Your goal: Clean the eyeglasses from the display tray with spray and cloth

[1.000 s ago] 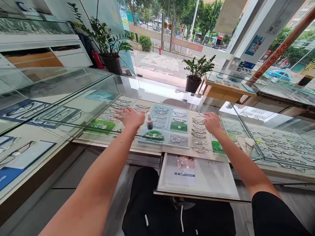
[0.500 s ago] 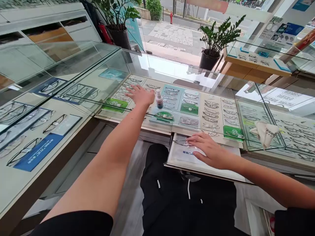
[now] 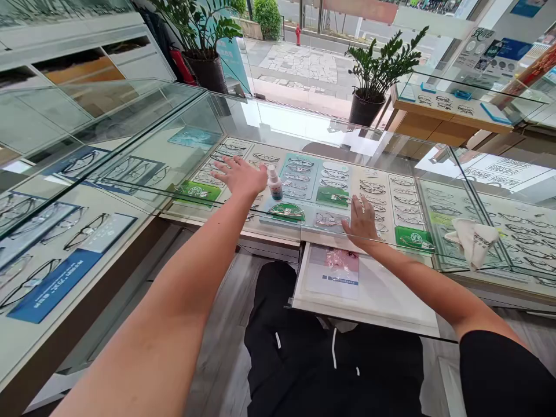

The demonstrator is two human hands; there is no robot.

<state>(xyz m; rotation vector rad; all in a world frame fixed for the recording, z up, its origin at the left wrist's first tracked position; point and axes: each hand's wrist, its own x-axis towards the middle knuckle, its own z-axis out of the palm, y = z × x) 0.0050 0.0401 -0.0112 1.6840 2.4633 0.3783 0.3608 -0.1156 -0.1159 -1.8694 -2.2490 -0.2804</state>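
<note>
My left hand (image 3: 240, 175) lies flat on the glass counter top (image 3: 256, 124), fingers spread and holding nothing. Close to its thumb stands a small spray bottle (image 3: 275, 186) with a clear cap. Over the same glass, further right, my right hand (image 3: 363, 219) has its fingers close together. A thin pair of eyeglasses (image 3: 343, 198) seems to be in its grip, mostly hidden by the fingers and hard to separate from the frames below. Under the glass lie rows of eyeglass frames (image 3: 299, 169) and green cards (image 3: 286, 212).
A pulled-out drawer (image 3: 391, 295) in front of me holds a plastic-covered leaflet (image 3: 334, 278). A crumpled pale cloth (image 3: 475, 240) rests on the glass at right. Another display case (image 3: 65, 231) runs along the left. Potted plants (image 3: 367, 107) stand beyond the counter.
My right hand has moved from the drawer up and forward over the glass counter. The eyeglasses that were by its fingers no longer lie in the drawer. My left hand stays beside the bottle.
</note>
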